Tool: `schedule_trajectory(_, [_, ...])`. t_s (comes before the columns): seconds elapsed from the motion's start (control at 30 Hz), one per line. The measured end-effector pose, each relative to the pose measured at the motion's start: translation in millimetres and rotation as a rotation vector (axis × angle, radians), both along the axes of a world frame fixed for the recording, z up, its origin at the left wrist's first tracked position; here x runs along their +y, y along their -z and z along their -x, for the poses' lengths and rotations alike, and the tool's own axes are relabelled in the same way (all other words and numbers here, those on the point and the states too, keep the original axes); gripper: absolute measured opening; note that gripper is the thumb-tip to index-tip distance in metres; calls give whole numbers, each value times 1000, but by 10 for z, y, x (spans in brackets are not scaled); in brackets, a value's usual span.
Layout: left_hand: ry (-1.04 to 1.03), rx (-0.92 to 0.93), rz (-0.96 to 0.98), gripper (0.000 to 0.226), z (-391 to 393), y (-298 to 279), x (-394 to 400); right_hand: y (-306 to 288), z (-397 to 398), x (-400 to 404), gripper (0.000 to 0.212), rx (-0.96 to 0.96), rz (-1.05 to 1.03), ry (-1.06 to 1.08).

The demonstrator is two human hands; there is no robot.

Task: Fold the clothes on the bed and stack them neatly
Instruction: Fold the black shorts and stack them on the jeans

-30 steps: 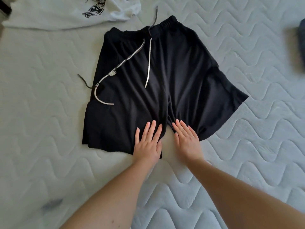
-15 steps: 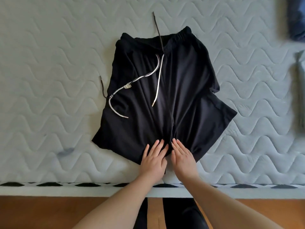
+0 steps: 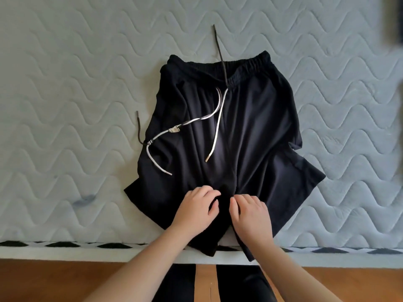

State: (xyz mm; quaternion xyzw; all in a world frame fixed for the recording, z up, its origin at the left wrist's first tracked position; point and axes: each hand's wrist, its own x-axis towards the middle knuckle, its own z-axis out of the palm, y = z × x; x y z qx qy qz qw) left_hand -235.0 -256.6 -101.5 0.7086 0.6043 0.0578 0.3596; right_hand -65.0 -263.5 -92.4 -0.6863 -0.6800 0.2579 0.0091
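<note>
Black shorts [image 3: 250, 131] lie flat on the quilted mattress [image 3: 65, 105], waistband away from me, white drawstrings [image 3: 216, 131] loose across the front. Their leg hems reach the near bed edge and hang slightly over it. My left hand [image 3: 194, 212] rests on the inner part of the left leg with fingers curled into the fabric. My right hand [image 3: 253, 216] sits close beside it on the right leg, fingers curled into the cloth the same way. Both hands meet at the crotch seam.
The bed's near edge [image 3: 65, 247] has a black-and-white trim, with wooden floor [image 3: 43, 280] below it. My black-clad legs [image 3: 237, 284] stand against the bed. A blurred dark item [image 3: 398, 18] lies at the far right. A small grey mark [image 3: 84, 198] shows on the mattress.
The shorts have slid toward the near edge of the bed, hems now over it. Both hands went from flat fingers to curled fingers bunching the fabric.
</note>
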Motion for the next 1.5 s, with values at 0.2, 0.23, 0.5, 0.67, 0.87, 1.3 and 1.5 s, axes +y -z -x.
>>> schedule_trajectory(0.2, [-78,49,-244,27,264,31,1301,20,-9,1250,13,95,-235,45])
schedule_trajectory(0.23, [-85,59,-268,28,306,36,1515,32,-3,1454,15,94,-268,38])
schedule_trajectory(0.5, [28,216,-314,40,352,94,2835,178,22,2742,43,22,-230,-52])
schedule_trajectory(0.67, [-4,359,-276,41,576,249,3233,271,-115,3379,67,-145,-65,-109])
schedule_trajectory(0.87, [-155,423,-71,48,903,254,3513,315,-240,3727,50,-111,66,-31])
schedule_trajectory(1.3, [-333,6,71,34,962,-225,3198,55,-479,3428,35,297,188,143])
schedule_trajectory(1.5, [-125,12,53,36,982,-1221,2673,-798,-594,2837,21,353,50,67])
